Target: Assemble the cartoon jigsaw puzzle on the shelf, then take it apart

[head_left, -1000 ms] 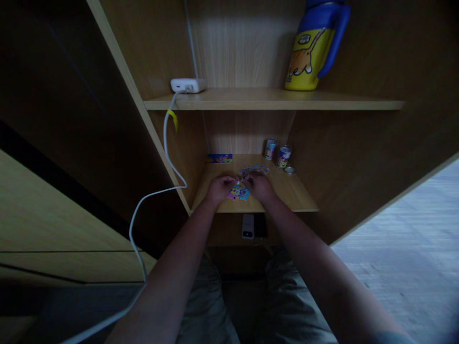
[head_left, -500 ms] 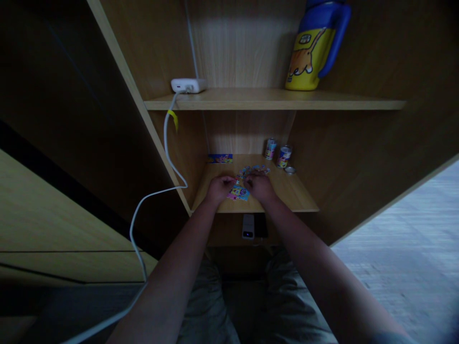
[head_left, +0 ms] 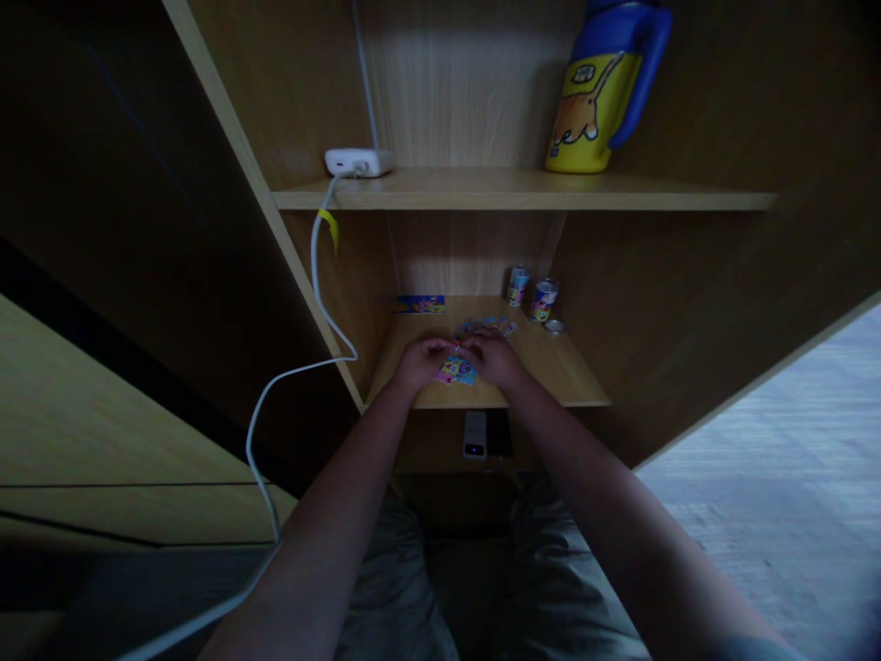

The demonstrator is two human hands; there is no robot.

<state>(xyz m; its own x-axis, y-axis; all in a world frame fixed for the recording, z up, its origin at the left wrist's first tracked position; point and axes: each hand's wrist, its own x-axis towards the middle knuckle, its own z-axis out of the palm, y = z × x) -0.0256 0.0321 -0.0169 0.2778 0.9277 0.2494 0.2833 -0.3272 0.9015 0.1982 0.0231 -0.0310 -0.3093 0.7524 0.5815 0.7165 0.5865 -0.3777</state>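
Evidently, we find the left hand turned inward, thumb and fingers apparently pinching a small piece; just nearer us, on the shelf, lies a printed patch, presumably central for both hands. The right hand bends in alongside; its grip we cannot tell. Loose pieces lie just beyond, probably for easy reach.

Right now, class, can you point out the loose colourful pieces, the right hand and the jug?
Loose colourful pieces (head_left: 491, 323): head view, middle of the scattered group.
Right hand (head_left: 498, 356): head view, back of the hand.
Jug (head_left: 593, 94): head view, its printed side.
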